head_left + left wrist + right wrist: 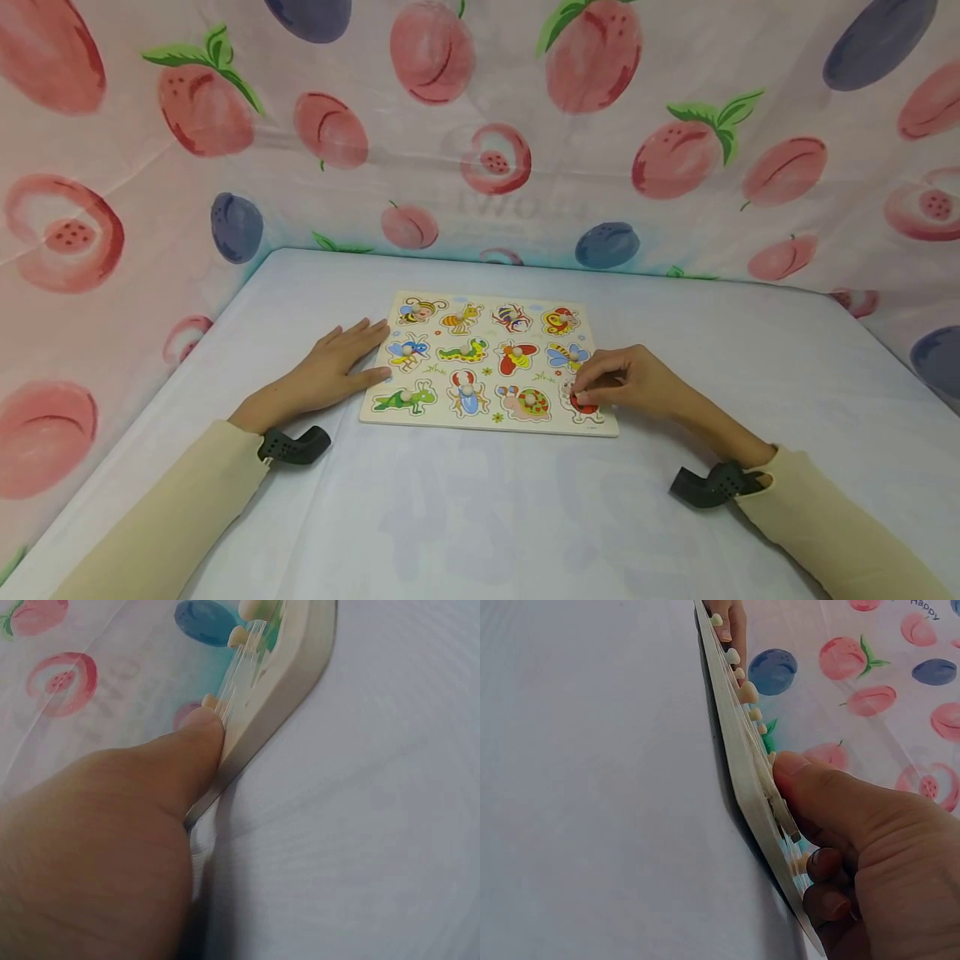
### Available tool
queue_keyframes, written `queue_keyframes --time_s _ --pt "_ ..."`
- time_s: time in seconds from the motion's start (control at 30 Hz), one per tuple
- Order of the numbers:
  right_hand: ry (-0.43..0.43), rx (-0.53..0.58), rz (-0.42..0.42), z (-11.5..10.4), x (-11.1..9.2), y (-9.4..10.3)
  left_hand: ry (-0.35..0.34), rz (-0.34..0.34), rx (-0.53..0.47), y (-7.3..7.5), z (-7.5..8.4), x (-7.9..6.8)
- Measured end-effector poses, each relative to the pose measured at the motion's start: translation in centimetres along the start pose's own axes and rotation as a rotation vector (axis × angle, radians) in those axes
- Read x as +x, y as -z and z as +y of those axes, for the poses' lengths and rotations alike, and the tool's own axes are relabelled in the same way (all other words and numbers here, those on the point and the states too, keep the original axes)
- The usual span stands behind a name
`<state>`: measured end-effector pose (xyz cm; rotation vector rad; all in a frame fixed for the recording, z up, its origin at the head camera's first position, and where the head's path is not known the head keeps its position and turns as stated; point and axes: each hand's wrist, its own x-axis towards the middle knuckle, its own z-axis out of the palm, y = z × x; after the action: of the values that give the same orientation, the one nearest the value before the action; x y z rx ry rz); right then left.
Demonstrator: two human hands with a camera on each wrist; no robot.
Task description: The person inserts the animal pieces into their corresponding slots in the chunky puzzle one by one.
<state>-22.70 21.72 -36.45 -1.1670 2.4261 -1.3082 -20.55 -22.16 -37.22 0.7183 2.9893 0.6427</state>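
A wooden peg puzzle board [442, 419] with several insect pieces lies flat on the table. My left hand [333, 367] rests at its left edge with fingers spread and straight; in the left wrist view the thumb [199, 739] lies on the board's rim. At the near right corner, my right hand [637, 383] pinches the ladybug puzzle piece [585, 410], partly covered by the fingers. Seen from the right wrist, this piece [789, 823] tilts, one edge raised off the board, with the thumb at its knob.
Other pieces with round knobs sit in the board, among them a snail [532, 402], a stag beetle [468, 398] and a caterpillar [461, 350]. A white cloth [480, 517] covers the table. Fruit-printed fabric [555, 192] stands behind and at the left.
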Motion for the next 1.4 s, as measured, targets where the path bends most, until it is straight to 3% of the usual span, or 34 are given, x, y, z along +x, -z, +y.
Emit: queue_keyframes --time_s 1.4 --pt "-0.106 -0.044 -0.006 0.64 -0.08 0.19 -0.001 -0.002 0.004 0.08 -0.15 0.11"
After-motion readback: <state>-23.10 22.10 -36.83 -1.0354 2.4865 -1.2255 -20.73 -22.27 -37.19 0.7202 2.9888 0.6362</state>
